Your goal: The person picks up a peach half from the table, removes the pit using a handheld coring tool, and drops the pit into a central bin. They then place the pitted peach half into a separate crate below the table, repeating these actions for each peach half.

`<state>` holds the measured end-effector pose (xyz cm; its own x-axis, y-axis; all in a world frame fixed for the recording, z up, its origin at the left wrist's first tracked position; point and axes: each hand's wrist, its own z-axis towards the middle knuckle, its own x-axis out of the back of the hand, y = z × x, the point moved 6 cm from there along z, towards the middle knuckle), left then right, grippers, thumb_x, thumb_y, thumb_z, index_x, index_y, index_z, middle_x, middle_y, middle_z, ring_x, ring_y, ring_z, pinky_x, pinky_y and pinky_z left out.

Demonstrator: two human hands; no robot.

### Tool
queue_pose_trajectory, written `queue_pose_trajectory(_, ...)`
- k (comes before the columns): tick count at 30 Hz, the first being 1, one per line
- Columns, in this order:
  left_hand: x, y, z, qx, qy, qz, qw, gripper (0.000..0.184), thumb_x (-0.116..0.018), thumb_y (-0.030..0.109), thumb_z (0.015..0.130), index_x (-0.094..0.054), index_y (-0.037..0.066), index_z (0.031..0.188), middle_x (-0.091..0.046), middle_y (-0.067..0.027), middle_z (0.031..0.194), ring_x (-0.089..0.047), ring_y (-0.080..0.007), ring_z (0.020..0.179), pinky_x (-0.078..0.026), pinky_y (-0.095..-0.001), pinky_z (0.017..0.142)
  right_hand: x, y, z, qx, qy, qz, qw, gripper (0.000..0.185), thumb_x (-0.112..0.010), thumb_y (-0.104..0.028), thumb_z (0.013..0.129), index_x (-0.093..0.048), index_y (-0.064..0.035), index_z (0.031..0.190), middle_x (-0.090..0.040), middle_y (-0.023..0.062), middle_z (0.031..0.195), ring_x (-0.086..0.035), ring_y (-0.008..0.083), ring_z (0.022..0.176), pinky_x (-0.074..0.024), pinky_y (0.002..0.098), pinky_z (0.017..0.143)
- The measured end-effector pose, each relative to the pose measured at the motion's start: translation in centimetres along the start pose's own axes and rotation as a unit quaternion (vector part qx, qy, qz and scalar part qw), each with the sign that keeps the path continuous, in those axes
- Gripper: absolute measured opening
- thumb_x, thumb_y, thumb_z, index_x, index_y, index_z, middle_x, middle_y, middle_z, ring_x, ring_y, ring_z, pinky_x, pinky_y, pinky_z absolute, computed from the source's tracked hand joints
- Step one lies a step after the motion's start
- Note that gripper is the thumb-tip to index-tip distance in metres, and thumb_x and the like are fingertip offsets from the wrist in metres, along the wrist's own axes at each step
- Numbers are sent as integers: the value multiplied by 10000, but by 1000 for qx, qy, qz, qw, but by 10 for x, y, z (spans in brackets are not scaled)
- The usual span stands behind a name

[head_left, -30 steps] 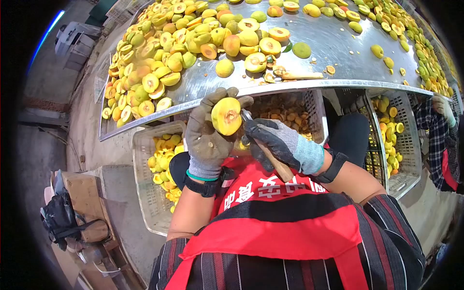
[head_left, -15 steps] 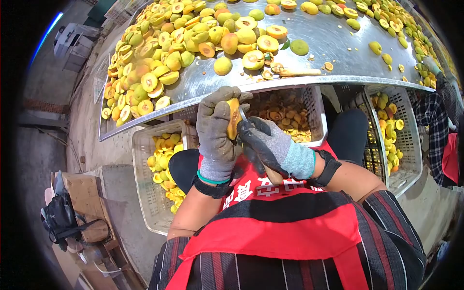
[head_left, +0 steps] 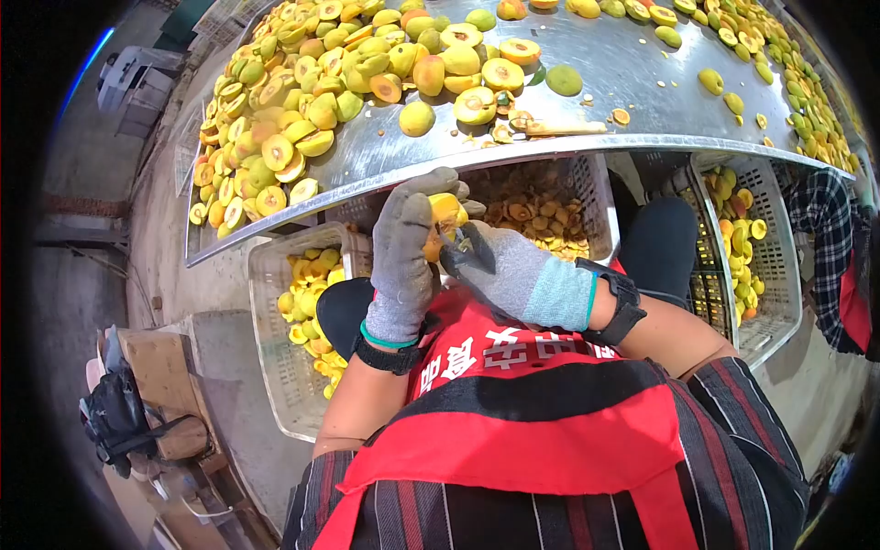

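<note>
My left hand [head_left: 403, 252], in a grey work glove, is closed around a yellow peach half [head_left: 445, 211] in front of the table edge. My right hand [head_left: 500, 270], gloved with dark fingertips, is closed on a small pitting knife whose metal end shows faintly against the fruit; its handle is hidden by the hand. Both hands meet at the peach, above my red apron [head_left: 513, 449]. Just beyond them, cut peach halves [head_left: 476, 105] lie on the metal table [head_left: 632, 92].
A crate of peach pieces [head_left: 266, 339] stands left of my knees. Another crate with pits and scraps [head_left: 600, 211] sits under the table edge, and a third crate [head_left: 775, 275] stands right. A wooden-handled tool [head_left: 568, 128] lies on the table. A co-worker's checked sleeve [head_left: 820, 220] shows at right.
My right hand has turned against the peach half, so the knife's wooden handle no longer shows. The fruit has tilted in my left hand. The co-worker's arm at right has moved down.
</note>
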<state>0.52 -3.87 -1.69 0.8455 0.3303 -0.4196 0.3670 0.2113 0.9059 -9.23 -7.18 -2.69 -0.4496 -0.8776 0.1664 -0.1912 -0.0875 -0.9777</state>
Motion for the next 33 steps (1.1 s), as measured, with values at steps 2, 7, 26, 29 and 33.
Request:
queue_pose_trajectory(2, 0, 1, 1, 9, -6, 0, 1000, 295, -506, 208, 901, -521, -14, 1095, -584, -120, 1012, -591, -186, 856, -489, -291, 760, -8, 8, 5, 156, 59, -242, 956, 203, -466, -186, 865, -514, -8, 950, -558, 174, 804, -594, 256, 654, -483, 348, 553)
queue_pose_trajectory(7, 5, 4, 12, -7, 51, 184, 982, 210, -556, 135, 863, -612, -32, 977, -629, -88, 841, -578, -116, 776, -482, -251, 724, -13, 24, 17, 132, 27, -315, 939, 312, -496, -276, 852, -489, 14, 968, -594, 243, 768, -592, 390, 706, -476, 447, 619)
queue_pose_trajectory(26, -10, 0, 18, 8, -101, 93, 990, 476, -409, 363, 914, -414, -1, 1220, -578, -163, 1043, -596, -225, 856, -496, -335, 760, -2, 9, -2, -160, -184, 438, 866, 337, -477, -371, 898, -520, -52, 799, -467, 24, 536, -421, 118, 347, -346, 239, 299)
queue_pose_trajectory(29, -9, -2, 14, -14, -103, 93, 990, 518, -381, 415, 918, -410, -2, 1223, -580, -168, 1037, -590, -225, 860, -489, -338, 778, -4, 6, -3, -166, -206, 531, 805, 321, -454, -354, 911, -527, -55, 823, -452, 14, 521, -405, 110, 346, -331, 227, 306)
queue_pose_trajectory(33, -6, -3, 15, -45, -61, 72, 994, 457, -365, 347, 940, -416, -20, 1207, -593, -160, 996, -593, -181, 851, -487, -287, 760, -19, 3, -2, -212, -295, 654, 663, 351, -357, -361, 943, -537, -69, 870, -431, -1, 499, -382, 106, 347, -297, 227, 330)
